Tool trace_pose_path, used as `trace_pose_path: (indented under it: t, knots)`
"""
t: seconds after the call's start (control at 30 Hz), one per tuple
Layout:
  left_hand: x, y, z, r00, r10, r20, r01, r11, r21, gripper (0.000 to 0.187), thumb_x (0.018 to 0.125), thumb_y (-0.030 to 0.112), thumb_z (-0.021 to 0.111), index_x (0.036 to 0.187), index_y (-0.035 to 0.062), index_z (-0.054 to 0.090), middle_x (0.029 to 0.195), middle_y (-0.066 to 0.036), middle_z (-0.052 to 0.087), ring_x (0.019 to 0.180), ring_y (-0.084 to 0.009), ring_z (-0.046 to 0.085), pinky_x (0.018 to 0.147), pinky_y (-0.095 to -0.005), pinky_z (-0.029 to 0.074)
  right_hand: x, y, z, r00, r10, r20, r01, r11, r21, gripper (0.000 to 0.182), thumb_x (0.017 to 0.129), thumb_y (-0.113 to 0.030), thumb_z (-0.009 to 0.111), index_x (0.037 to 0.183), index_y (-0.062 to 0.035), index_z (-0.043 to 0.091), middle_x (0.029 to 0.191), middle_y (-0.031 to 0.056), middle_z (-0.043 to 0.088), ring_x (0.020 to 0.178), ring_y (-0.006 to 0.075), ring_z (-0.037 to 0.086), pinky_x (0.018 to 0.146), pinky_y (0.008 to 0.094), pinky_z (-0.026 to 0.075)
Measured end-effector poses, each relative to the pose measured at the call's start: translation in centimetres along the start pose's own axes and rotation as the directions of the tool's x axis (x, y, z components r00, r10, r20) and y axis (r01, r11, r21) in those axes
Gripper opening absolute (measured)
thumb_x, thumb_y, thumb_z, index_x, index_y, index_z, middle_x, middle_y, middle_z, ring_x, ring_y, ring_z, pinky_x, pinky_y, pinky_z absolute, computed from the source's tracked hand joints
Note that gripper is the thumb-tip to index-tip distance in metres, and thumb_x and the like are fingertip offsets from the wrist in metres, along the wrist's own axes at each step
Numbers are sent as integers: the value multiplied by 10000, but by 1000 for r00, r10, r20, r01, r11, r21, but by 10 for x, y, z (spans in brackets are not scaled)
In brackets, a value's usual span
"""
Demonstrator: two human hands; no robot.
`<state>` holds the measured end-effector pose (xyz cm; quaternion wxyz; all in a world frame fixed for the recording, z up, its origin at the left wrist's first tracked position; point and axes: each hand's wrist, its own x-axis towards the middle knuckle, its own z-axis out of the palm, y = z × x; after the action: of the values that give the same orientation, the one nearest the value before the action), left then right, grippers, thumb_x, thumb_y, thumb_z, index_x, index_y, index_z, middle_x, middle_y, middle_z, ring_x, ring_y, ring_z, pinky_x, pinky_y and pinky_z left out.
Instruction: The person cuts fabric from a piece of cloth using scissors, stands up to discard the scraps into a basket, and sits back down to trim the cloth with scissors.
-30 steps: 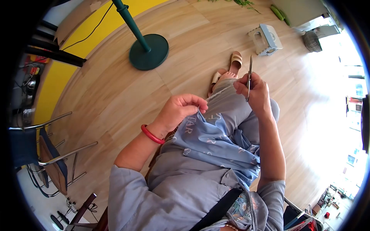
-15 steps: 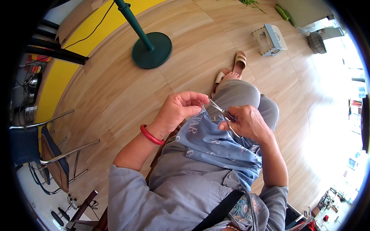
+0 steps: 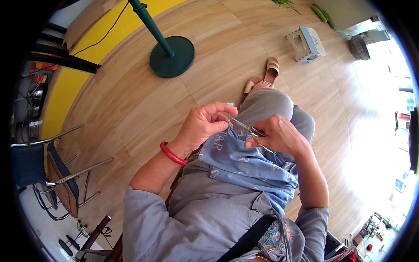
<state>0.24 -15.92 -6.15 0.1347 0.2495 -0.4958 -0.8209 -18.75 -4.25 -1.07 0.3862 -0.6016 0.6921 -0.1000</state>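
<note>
Blue fabric (image 3: 231, 150) with pale printed letters drapes over my lap. My left hand (image 3: 205, 120), with a red bangle (image 3: 173, 153) at the wrist, pinches the fabric's top edge between thumb and fingers, close to a thin thread end. Metal scissors (image 3: 242, 126) sit in my right hand (image 3: 279, 133), thumb and fingers around the handles. Their blades point toward my left fingertips, and the tips overlap the spot by the pinched edge in this view. Small pale material shows just beyond the left fingertips.
A green pole on a round base (image 3: 172, 56) stands ahead to the left. A folding stool (image 3: 305, 45) is on the wooden floor at the far right, near a woven basket (image 3: 358, 47). Metal-framed chairs (image 3: 61, 179) stand at left. Green vegetables (image 3: 319, 13) lie at the top.
The scissors have swung slightly lower and left, so the blades now reach in below the left fingertips. My right hand has shifted a little up and left; the fabric barely moves.
</note>
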Motion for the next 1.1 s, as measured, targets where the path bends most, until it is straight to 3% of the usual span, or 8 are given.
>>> trace_pose_path:
  t: [0.13,0.43,0.73,0.8,0.83,0.93,1.07,1.1]
  knots:
    - [-1,0,-2,1000,-17,11,17,1000,8,330,783,-119,544,1088,-4,594,1050,-70,622,826,-97,596,773,-229,501,6,-8,-6,997,43,68,-44,999,11,502,683,-478,728,707,5,590,515,140,472,493,302,470,497,391,363]
    - [-2,-2,-2,999,-17,43,19,999,-51,355,780,-129,535,1110,-8,581,1068,-86,616,848,-117,611,776,-245,503,11,3,8,998,-55,31,55,998,-3,501,693,-510,703,685,-15,626,509,152,502,526,329,526,513,409,392]
    - [-6,8,-1,1000,13,-23,-14,999,-49,339,765,-83,573,1093,0,602,1038,-57,622,840,-105,595,776,-233,490,-18,12,2,997,-34,-63,43,987,156,550,624,-535,752,744,-26,585,614,75,537,597,172,534,539,316,386]
    - [-7,10,-10,991,92,-100,-100,992,-81,331,761,-65,579,1080,14,616,1026,-50,628,847,-110,593,779,-241,481,-36,21,3,967,69,-245,21,937,348,473,650,-450,773,775,-34,586,671,38,576,644,154,541,582,287,408]
    - [-8,14,-15,985,125,-120,-137,986,-99,335,763,-59,579,1086,21,617,1026,-55,634,840,-114,597,781,-250,479,-44,25,5,942,174,-287,-32,898,439,387,643,-302,804,807,-20,596,728,78,614,682,153,548,622,315,435]
    - [-13,23,-31,972,189,-138,-204,974,-99,333,772,-47,579,1096,22,614,1042,-75,636,839,-125,602,766,-255,476,-68,54,19,873,305,-380,-120,890,440,365,658,-270,795,849,-21,609,738,71,623,697,163,567,655,309,454]
    - [-22,27,-43,941,269,-207,-290,954,-75,323,791,-29,572,1107,24,609,1056,-102,633,829,-141,607,735,-269,473,-99,71,49,916,286,-280,-152,896,417,513,665,-309,789,1051,-41,583,867,125,633,786,245,601,703,345,465]
    - [-23,29,-44,930,292,-225,-314,947,-65,319,798,-23,566,1110,24,607,1059,-108,632,823,-144,607,724,-273,472,-100,87,66,961,250,-116,-202,926,320,741,646,-439,781,1182,-14,494,1140,144,584,1030,265,572,883,348,442]
